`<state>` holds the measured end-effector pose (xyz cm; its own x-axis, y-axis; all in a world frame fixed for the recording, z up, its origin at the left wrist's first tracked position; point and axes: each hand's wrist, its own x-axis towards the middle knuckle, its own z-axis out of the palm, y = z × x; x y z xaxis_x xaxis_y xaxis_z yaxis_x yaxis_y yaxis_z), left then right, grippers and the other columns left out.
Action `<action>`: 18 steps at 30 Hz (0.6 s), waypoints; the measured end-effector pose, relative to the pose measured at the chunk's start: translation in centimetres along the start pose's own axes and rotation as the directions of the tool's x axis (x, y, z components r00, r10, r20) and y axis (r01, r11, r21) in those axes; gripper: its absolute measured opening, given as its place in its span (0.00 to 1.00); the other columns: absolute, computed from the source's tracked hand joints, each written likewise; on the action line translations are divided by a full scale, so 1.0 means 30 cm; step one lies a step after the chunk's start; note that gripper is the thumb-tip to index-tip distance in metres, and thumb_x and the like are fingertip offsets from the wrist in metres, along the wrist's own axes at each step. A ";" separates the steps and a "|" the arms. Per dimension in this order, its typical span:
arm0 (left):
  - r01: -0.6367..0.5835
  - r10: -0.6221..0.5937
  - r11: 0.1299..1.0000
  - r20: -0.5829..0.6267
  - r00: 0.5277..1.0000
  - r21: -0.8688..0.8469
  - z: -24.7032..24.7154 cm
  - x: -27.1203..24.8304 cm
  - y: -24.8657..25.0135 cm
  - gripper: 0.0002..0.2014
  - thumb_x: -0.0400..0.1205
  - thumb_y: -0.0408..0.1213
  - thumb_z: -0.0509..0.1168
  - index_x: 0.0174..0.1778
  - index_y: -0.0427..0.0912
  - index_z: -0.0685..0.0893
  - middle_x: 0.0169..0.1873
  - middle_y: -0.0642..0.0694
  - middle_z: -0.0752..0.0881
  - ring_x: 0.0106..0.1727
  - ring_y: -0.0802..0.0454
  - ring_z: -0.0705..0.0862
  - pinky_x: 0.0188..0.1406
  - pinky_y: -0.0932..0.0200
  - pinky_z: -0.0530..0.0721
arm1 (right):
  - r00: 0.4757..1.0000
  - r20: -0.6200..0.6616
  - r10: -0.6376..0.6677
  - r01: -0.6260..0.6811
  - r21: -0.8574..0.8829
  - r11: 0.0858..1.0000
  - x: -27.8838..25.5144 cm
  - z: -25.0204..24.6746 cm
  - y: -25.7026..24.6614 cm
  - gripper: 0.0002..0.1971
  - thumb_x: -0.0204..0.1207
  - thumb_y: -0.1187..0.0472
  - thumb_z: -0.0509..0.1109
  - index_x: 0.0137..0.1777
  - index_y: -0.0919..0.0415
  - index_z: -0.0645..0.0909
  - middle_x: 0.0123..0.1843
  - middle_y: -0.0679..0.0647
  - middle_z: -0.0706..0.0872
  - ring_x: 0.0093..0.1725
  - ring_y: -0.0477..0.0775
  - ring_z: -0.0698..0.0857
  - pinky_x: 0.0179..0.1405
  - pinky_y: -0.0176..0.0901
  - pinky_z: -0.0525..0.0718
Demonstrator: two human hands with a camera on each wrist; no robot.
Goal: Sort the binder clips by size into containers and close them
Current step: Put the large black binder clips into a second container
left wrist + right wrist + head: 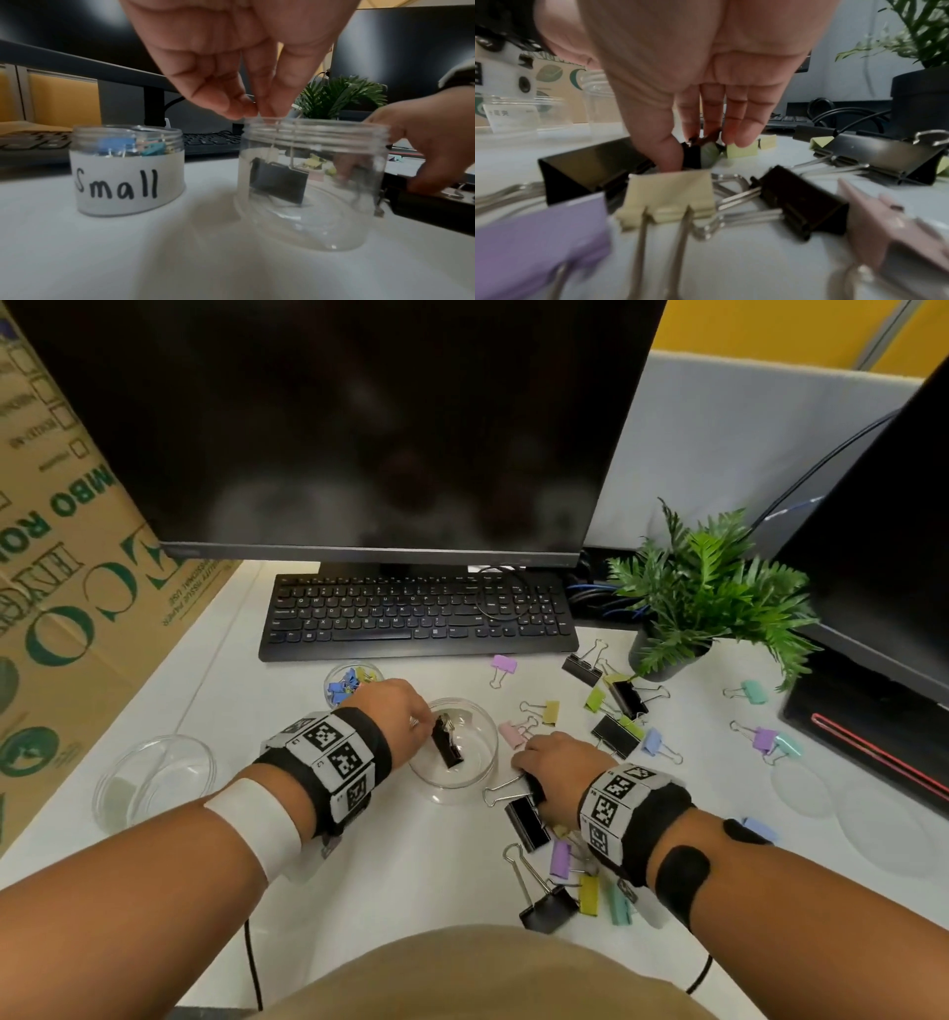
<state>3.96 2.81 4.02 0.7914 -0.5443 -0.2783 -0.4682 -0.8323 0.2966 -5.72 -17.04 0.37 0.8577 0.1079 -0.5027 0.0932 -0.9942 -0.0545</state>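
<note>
**Black clip held inside a clear jar**

Pastel and black binder clips (pixel 575 880) lie scattered at the lower right of the head view. Just above them, the right hand (pixel 554 767) grasps a large black clip (pixel 528 824) on the white desk (pixel 385 865). At centre, the left hand (pixel 395 706) pinches the wire handles of a black clip (pixel 445 744) hanging inside an open clear jar (pixel 482 762). Behind it stands a jar labelled "Small" (pixel 128 170), holding small coloured clips.

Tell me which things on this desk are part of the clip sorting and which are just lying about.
Part of the job:
- black binder clip held by the left hand in the clear jar
- "Small" jar holding colored clips
- empty jar
- loose clips by the right hand
- clear lids

Just lying about:
- keyboard
- monitor
- potted plant
- cardboard box
</note>
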 end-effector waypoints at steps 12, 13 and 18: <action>0.083 -0.121 0.957 -0.120 0.985 -0.278 0.047 0.022 -0.023 0.14 0.79 0.32 0.64 0.60 0.49 0.84 0.46 0.53 0.80 0.46 0.56 0.78 0.58 0.62 0.77 | 0.929 -0.313 0.198 -0.070 0.377 0.923 -0.050 -0.159 0.017 0.30 0.70 0.47 0.71 0.72 0.51 0.73 0.64 0.49 0.80 0.58 0.49 0.80 0.61 0.43 0.81; 0.082 -0.123 0.951 -0.122 0.985 -0.297 0.051 0.023 -0.020 0.14 0.79 0.32 0.65 0.59 0.48 0.85 0.45 0.53 0.79 0.46 0.55 0.78 0.60 0.60 0.77 | 0.933 -0.307 0.185 -0.059 0.377 0.924 -0.043 -0.170 -0.006 0.29 0.71 0.45 0.71 0.72 0.51 0.73 0.63 0.49 0.80 0.58 0.49 0.80 0.61 0.43 0.81; 0.072 -0.128 0.934 -0.139 0.982 -0.351 0.067 0.027 -0.019 0.13 0.77 0.34 0.68 0.56 0.47 0.85 0.43 0.54 0.78 0.42 0.56 0.77 0.53 0.64 0.76 | 0.974 -0.171 0.149 -0.112 0.208 0.972 0.010 -0.192 -0.099 0.25 0.73 0.45 0.66 0.68 0.55 0.76 0.59 0.54 0.78 0.61 0.55 0.78 0.59 0.48 0.81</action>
<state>4.08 2.62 1.78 0.8917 -0.4136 -0.1837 -0.2425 -0.7794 0.5777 -2.81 -14.05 5.35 0.9358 -0.0433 -0.3499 -0.1109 -0.9782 -0.1757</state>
